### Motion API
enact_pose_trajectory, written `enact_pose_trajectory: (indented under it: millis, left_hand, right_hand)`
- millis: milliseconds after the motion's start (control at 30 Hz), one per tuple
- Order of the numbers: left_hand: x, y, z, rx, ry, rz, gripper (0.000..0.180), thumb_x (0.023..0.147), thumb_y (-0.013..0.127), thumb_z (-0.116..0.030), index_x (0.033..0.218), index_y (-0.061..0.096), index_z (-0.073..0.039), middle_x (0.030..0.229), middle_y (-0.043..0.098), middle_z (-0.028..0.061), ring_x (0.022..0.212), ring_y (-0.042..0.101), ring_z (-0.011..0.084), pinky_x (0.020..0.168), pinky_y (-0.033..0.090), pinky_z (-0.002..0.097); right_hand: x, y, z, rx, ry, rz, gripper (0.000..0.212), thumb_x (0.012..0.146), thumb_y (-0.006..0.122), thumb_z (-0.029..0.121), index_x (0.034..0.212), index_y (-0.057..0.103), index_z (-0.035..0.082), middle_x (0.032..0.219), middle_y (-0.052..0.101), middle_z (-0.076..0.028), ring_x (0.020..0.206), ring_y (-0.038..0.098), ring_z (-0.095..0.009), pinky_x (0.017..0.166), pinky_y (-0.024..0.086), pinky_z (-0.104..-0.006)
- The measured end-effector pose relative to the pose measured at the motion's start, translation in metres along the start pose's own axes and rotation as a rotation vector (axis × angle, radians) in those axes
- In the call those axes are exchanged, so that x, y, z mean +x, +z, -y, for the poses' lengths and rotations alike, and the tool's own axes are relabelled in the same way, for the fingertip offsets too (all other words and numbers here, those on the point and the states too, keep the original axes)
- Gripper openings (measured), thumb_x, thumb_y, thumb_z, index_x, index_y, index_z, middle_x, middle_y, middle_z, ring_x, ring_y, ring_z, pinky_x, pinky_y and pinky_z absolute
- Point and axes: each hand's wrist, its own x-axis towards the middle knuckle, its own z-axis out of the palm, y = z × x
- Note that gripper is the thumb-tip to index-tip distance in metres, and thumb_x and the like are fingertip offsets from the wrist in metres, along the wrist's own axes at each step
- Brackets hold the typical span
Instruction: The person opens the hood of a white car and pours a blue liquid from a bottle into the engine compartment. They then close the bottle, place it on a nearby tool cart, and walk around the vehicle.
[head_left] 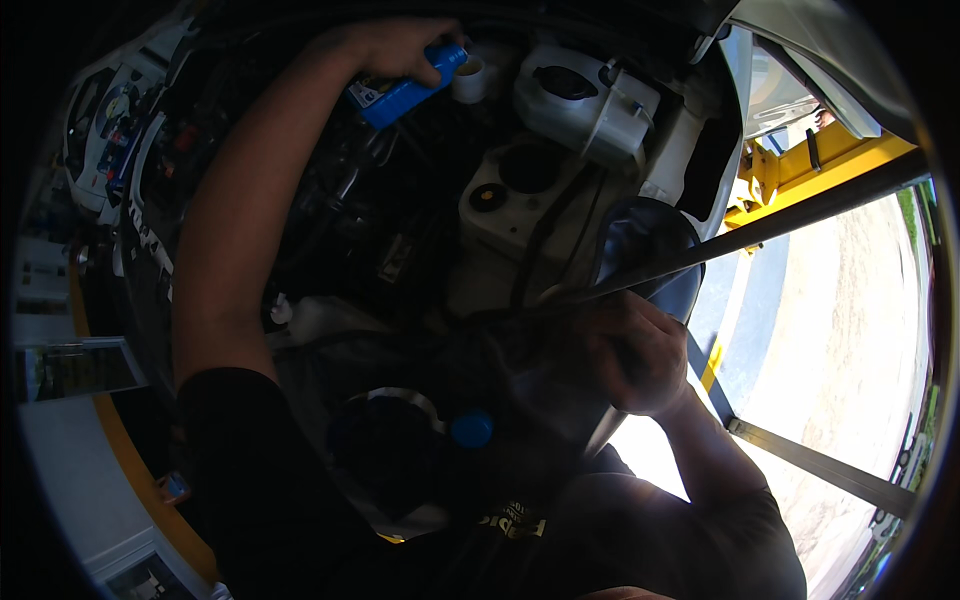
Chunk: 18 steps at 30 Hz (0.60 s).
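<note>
My left hand [392, 48] reaches to the far side of the engine bay, its fingers wrapped round a blue plastic bottle [405, 98]. The bottle is tipped, its neck up and to the right at the mouth of a small whitish reservoir [468, 86]. Whether liquid is running is too dark to see. Nearer to me, my right hand [640, 358] is closed over the dark fender cover [540, 375], just below a long dark rod [760, 230]. Its fingers are curled in shadow, and anything in them is hidden. A blue round cap [472, 428] lies on the cover.
Right of the small reservoir stands a larger white tank [570, 95] with a black cap. A pale strut tower [500, 235] rises in front of it. Yellow lift parts [800, 175] stand outside on the right. A dark round object [385, 440] lies near my body.
</note>
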Motion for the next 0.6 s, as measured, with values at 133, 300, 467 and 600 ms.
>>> enact_pose_trajectory:
  millis: [133,300,467,600]
  left_hand:
    - [-0.0028,-0.0021,-0.0039,0.0,-0.018,0.008,0.081,0.078,0.079,-0.032,0.151,0.047,-0.022,0.143,0.06,0.0154,0.124,0.064,0.0352,0.096,0.057,0.0538]
    - [-0.0033,-0.0016,-0.0049,0.003,-0.037,0.002,0.081,0.078,0.078,-0.032,0.152,0.047,-0.022,0.143,0.06,0.0155,0.124,0.064,0.0363,0.096,0.057,0.0543]
    - [-0.0013,-0.0013,-0.004,0.003,-0.024,0.009,0.081,0.078,0.079,-0.032,0.152,0.047,-0.022,0.143,0.06,0.0157,0.124,0.064,0.0364,0.096,0.057,0.0544]
    - [-0.0008,-0.0015,-0.0034,-0.001,-0.017,0.009,0.082,0.078,0.079,-0.033,0.152,0.047,-0.022,0.142,0.06,0.0159,0.123,0.064,0.0362,0.096,0.056,0.0544]
  right_hand:
    - [-0.0006,0.0002,-0.001,0.015,0.009,0.009,0.026,0.079,0.063,-0.011,0.101,0.069,0.001,0.091,0.069,-0.013,0.078,0.073,-0.029,0.064,0.06,-0.0361]
    - [-0.0006,0.0001,-0.0017,0.014,-0.01,0.003,0.026,0.079,0.063,-0.011,0.101,0.069,0.001,0.09,0.069,-0.013,0.076,0.073,-0.029,0.064,0.06,-0.0361]
    - [-0.0006,-0.0005,-0.0002,-0.015,0.005,0.009,0.027,0.078,0.064,-0.011,0.101,0.069,0.001,0.089,0.068,-0.012,0.073,0.071,-0.027,0.061,0.059,-0.0355]
    - [-0.0005,-0.0019,0.0012,-0.026,0.026,0.021,0.026,0.078,0.064,-0.011,0.101,0.07,0.002,0.088,0.067,-0.012,0.072,0.071,-0.027,0.059,0.058,-0.0348]
